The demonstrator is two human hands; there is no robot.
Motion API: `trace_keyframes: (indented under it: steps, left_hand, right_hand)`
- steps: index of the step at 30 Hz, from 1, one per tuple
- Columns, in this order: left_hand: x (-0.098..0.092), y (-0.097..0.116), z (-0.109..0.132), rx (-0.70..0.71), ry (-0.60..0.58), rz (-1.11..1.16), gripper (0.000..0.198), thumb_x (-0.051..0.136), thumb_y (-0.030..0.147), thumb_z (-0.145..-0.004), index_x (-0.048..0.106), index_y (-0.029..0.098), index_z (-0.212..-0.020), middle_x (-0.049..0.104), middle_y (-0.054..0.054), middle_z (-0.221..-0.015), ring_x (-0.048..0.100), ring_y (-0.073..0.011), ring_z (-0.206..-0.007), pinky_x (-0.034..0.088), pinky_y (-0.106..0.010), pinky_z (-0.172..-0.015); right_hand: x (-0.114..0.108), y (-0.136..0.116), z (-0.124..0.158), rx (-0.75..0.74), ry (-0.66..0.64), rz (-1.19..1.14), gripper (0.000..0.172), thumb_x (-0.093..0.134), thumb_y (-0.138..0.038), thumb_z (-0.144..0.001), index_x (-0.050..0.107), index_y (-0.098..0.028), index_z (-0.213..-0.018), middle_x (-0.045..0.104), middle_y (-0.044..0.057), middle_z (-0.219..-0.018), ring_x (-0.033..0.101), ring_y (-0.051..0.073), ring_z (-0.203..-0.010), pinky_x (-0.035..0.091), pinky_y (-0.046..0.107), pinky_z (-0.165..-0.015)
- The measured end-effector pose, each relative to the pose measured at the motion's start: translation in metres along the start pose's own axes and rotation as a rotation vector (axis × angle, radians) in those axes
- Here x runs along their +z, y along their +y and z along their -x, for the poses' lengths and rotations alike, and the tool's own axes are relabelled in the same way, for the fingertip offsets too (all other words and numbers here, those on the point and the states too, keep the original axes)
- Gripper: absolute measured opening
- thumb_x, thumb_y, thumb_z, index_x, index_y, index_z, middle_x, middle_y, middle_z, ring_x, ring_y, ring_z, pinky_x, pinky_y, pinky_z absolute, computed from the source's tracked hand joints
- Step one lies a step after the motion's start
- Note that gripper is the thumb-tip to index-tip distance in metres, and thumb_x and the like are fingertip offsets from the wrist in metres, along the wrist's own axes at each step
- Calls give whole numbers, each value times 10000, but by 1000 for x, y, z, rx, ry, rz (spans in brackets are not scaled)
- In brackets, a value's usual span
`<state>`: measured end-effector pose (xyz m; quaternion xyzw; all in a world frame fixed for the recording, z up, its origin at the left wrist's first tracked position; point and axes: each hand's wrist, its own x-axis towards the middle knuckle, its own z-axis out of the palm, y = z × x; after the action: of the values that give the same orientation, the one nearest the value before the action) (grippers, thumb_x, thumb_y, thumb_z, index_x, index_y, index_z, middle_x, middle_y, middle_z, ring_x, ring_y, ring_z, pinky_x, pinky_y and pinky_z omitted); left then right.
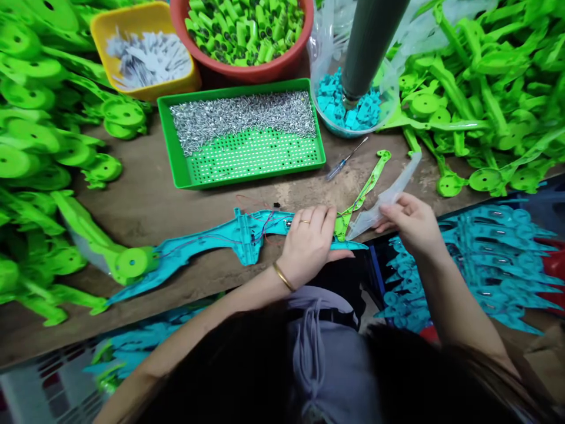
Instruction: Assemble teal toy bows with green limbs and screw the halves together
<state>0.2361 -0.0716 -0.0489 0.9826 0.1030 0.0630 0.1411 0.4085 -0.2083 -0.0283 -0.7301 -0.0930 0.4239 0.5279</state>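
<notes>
A long teal plastic toy shell lies along the table's front edge, with thin red and blue wires on it. My left hand presses down on its right part, fingers curled over it. My right hand pinches a translucent clear plastic strip that points up and away. A thin green plastic strip lies between the two hands, its lower end by my left fingers.
A green tray of small silver screws sits behind the shell. Further back are a yellow bin, a red bowl of green pieces and a clear bowl of teal bits. A screwdriver lies nearby. Green parts are piled on both sides, teal shells at right.
</notes>
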Motion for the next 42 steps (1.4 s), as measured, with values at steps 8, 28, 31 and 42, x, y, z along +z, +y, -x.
trace_keyframes:
  steps: [8,28,31,42]
  left_hand:
    - [3,2,0,-3,26,-32,953,376,799,-736,536,4,-1237,616,-206,-1115,548,-310,-1010,393,-411,-894]
    - [0,0,-2,-19,-36,-8,927,414,788,-740,532,23,-1249,602,-163,-993,536,-289,-907,396,-406,-839]
    - [1,-1,-2,-15,-40,8,914,415,778,-755,520,25,-1263,595,-167,-1001,530,-290,-916,389,-408,-842]
    - [-1,-3,2,81,-50,-32,629,427,666,-849,435,337,-1384,563,-110,-1034,512,-271,-950,357,-403,-865]
  right_hand:
    - [4,-6,-14,156,-97,73,485,812,-526,-578,593,-154,-802,682,39,-569,638,124,-487,528,196,-492]
    - [4,-26,-22,307,-139,309,498,802,-591,-545,584,-150,-628,663,43,-551,577,89,-419,461,181,-412]
    - [8,-31,-24,310,-144,360,482,795,-577,-571,571,-151,-586,643,41,-504,556,87,-388,431,179,-385]
    - [-2,-33,-32,311,-206,678,511,707,-629,-655,517,-181,-499,549,22,-383,456,89,-302,324,204,-310]
